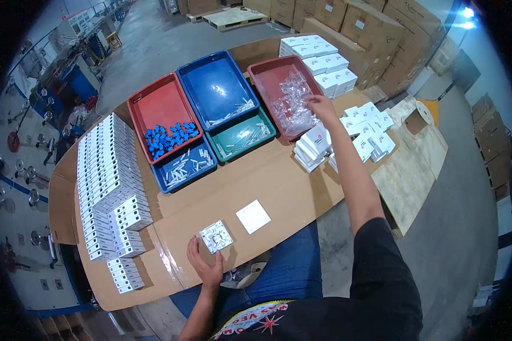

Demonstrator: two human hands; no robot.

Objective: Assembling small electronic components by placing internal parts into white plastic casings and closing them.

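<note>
My left hand [206, 262] rests at the near left side of an open white square housing [216, 236], fingers and thumb spread beside its edges. The housing's moulded inner side faces up. To its right lies a flat white square plate [253, 216]. My right hand [322, 109] reaches out to the right end of a red tray [261, 69] heaped with clear plastic pieces [294, 102]. Its fingers are drawn together at the edge of the heap; whatever is between them is too small to make out.
Another red tray [156, 96] holds blue parts [168, 139]. Two blue trays [216, 77] and a green tray [233, 131] hold small pale pieces. White boxes [111, 170] stand stacked at left, more white boxes [367, 128] at right. A cable-drum-like wooden board [409, 159] adjoins the table.
</note>
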